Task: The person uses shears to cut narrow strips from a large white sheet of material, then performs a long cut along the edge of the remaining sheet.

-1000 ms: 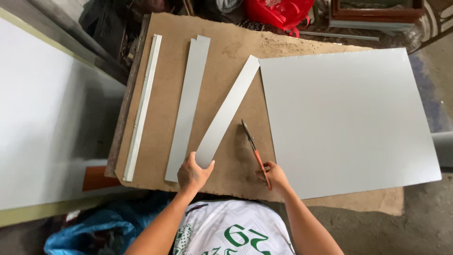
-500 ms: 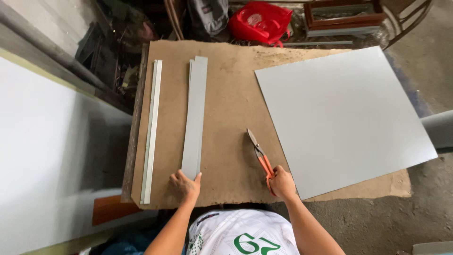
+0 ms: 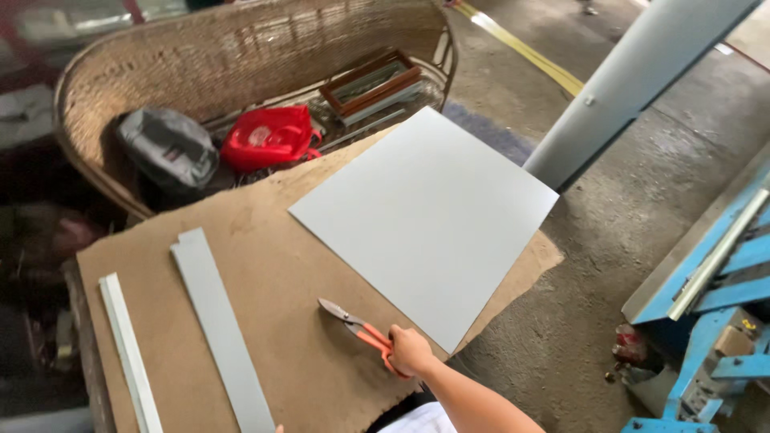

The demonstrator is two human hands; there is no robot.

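The snips (image 3: pixel 357 331) are being held by their orange handles in the right hand (image 3: pixel 410 350), whose fingers (image 3: pixel 395 354) are being kept clamped around those handles. The blades are being pointed up and to the left of the fingers, and they are lying flat on the board (image 3: pixel 273 265). The snips are being kept near the front edge of the board, just beside the lower corner of the sheet (image 3: pixel 429 216).

The grey sheet is lying flat to the upper right of the fingers, with one corner being let overhang the board's edge. To the left of the fingers, two stacked grey strips (image 3: pixel 220 329) are being kept lengthwise on the board, and farther left a thin white strip (image 3: pixel 128 353) is lying along the board's edge. Of the left hand (image 3: pixel 278 429) only a fingertip is being shown at the bottom edge, near the strips' end; whether its fingers are apart or together cannot be told.

Beyond the board, a wicker bench (image 3: pixel 241 56) is being used to hold a grey bag (image 3: pixel 168 148), a red bag (image 3: pixel 269 136) and wooden frames (image 3: pixel 373 80). To the right of the fingers, a concrete floor (image 3: pixel 634 208) is being crossed by a grey post (image 3: pixel 634 72), and a blue machine (image 3: pixel 714 321) is standing at the far right.
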